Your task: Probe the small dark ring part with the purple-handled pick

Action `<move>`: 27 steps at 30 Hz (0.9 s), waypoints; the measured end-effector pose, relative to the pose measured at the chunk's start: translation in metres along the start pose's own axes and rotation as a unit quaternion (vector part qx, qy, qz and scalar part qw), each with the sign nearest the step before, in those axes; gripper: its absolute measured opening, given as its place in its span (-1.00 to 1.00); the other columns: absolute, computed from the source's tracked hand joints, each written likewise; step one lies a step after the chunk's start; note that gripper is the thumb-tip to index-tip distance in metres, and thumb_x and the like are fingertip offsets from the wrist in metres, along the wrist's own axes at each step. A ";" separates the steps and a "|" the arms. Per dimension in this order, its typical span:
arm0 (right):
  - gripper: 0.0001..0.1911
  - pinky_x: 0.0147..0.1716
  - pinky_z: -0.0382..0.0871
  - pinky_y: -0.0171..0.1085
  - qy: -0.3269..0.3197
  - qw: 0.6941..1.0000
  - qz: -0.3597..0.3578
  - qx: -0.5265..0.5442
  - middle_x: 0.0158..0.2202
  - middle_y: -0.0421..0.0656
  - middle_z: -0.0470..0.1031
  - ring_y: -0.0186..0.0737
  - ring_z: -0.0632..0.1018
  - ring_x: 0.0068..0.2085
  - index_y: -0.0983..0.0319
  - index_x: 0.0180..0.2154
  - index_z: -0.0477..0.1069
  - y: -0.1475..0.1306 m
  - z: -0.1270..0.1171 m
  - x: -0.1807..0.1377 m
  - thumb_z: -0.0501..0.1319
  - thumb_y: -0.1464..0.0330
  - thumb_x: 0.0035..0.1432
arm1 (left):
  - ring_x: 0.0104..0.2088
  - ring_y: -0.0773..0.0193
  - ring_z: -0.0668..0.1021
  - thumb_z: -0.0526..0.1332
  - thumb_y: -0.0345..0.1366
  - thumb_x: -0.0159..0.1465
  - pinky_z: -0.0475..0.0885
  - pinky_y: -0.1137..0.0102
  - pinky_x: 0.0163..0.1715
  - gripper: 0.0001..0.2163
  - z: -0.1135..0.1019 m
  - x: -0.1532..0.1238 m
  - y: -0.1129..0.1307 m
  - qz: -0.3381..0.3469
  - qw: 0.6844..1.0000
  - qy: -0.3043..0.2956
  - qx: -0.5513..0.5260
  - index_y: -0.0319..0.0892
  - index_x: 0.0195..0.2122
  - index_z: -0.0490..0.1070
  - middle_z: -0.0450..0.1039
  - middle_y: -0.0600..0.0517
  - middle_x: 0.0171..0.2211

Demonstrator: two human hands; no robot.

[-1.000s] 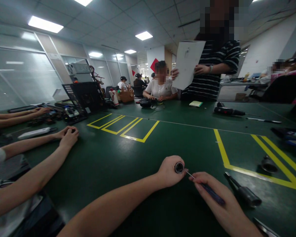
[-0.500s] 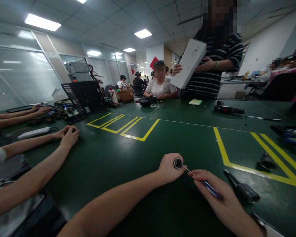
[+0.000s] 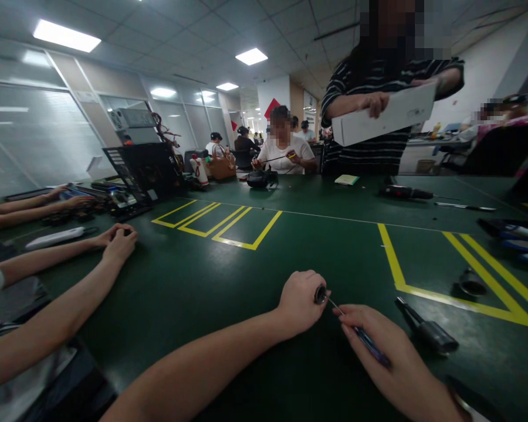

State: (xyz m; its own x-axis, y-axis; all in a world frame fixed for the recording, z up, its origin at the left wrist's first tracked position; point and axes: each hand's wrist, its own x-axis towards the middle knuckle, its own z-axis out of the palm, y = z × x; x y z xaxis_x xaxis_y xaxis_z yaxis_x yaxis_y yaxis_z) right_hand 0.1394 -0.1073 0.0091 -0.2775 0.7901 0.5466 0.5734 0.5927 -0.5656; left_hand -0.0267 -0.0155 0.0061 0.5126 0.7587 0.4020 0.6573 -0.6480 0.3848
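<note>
My left hand (image 3: 300, 302) is closed round a small black cylindrical part (image 3: 320, 293), held just above the green table (image 3: 229, 275) with its round end facing right. My right hand (image 3: 385, 357) grips a thin blue-handled screwdriver (image 3: 364, 340), and its metal tip reaches into the end of the part. Both hands are low in the middle of the view, close to the near edge.
A black cylindrical tool (image 3: 425, 328) lies just right of my right hand, and a dark ring part (image 3: 469, 284) sits on yellow tape lines. A co-worker's clasped hands (image 3: 117, 240) rest at the left. A standing person holds a white box (image 3: 382, 114) across the table.
My left hand has turned the part slightly, the screwdriver tip staying in it. The standing person has lowered the white box from upright to flat.
</note>
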 end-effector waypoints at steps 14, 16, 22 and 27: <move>-0.81 -0.04 0.44 -0.09 -0.029 0.998 0.047 0.023 -0.07 -0.05 0.50 -0.08 0.52 -0.03 0.11 -0.14 0.42 0.009 0.005 -0.005 0.10 0.36 0.22 | -0.49 0.36 0.38 0.21 -0.44 0.03 0.27 0.47 -0.45 -0.93 0.001 0.003 -0.008 -0.009 0.988 0.004 -0.154 -0.20 -0.48 0.32 0.34 0.11 -0.50; -0.82 -0.03 0.43 -0.09 -0.024 0.997 0.059 0.044 -0.06 -0.06 0.50 -0.08 0.52 -0.02 0.11 -0.16 0.43 0.010 0.006 -0.006 0.11 0.35 0.22 | -0.51 0.38 0.37 0.21 -0.46 0.00 0.25 0.50 -0.49 -0.92 0.002 0.003 -0.010 -0.001 0.983 0.000 -0.185 -0.21 -0.50 0.31 0.32 0.12 -0.52; -0.84 -0.08 0.46 -0.13 0.005 0.986 0.103 0.133 -0.11 -0.06 0.53 -0.09 0.54 -0.06 0.13 -0.21 0.46 0.006 0.004 0.001 0.14 0.31 0.20 | -0.52 0.40 0.35 0.21 -0.48 -0.02 0.25 0.51 -0.48 -0.91 0.002 0.003 -0.012 0.024 0.977 0.007 -0.210 -0.21 -0.51 0.30 0.29 0.13 -0.52; -0.83 -0.12 0.49 -0.14 0.029 0.961 0.181 0.207 -0.18 -0.06 0.56 -0.11 0.58 -0.14 0.16 -0.26 0.49 0.002 0.001 0.011 0.17 0.27 0.17 | -0.48 0.36 0.36 0.20 -0.39 0.10 0.26 0.46 -0.43 -0.95 0.003 0.002 -0.009 -0.013 0.988 0.040 -0.151 -0.20 -0.47 0.32 0.31 0.10 -0.49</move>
State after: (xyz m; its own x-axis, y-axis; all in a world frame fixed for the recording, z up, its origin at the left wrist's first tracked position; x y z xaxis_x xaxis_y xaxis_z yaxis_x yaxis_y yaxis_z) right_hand 0.1367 -0.0976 0.0133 -0.0664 0.9533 0.2946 0.2647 0.3015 -0.9160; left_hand -0.0298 -0.0078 0.0009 0.4454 0.7751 0.4482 0.4687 -0.6283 0.6209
